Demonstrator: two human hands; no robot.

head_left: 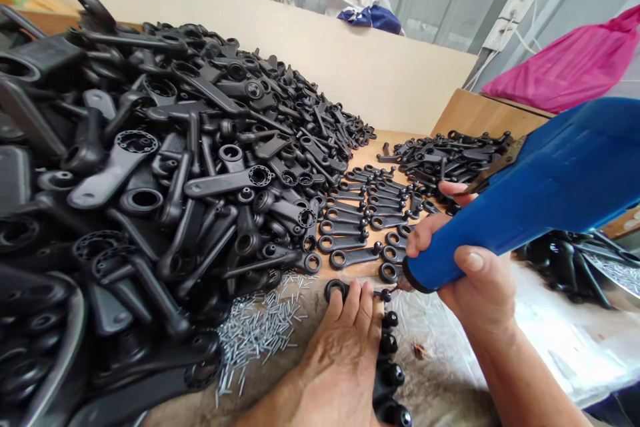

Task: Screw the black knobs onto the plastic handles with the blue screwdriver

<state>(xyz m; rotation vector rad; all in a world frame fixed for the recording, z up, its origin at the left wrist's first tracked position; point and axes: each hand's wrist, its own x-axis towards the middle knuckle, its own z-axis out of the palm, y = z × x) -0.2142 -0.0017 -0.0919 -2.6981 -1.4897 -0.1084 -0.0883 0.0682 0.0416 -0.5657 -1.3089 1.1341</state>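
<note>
My left hand (340,363) presses its fingers over a black plastic crank handle (334,286), holding it down on the work surface. The handle's ring end shows left of the fingertips and its small knob end to the right. Wrapped round a blue power screwdriver (545,170) is my right hand (483,283). The tool's tip points down and left, at the knob end of the held handle; whether it touches cannot be made out. Several more handles lie in a column beside my left hand, with their knobs (395,373) showing and the rest hidden under it.
A tall heap of black handles (200,147) fills the left. Loose metal pins (260,330) lie at its foot. Rows of handles (350,223) cover the middle, with a smaller pile (445,157) behind. More dark parts (560,267) and a pin tray (617,273) are at right.
</note>
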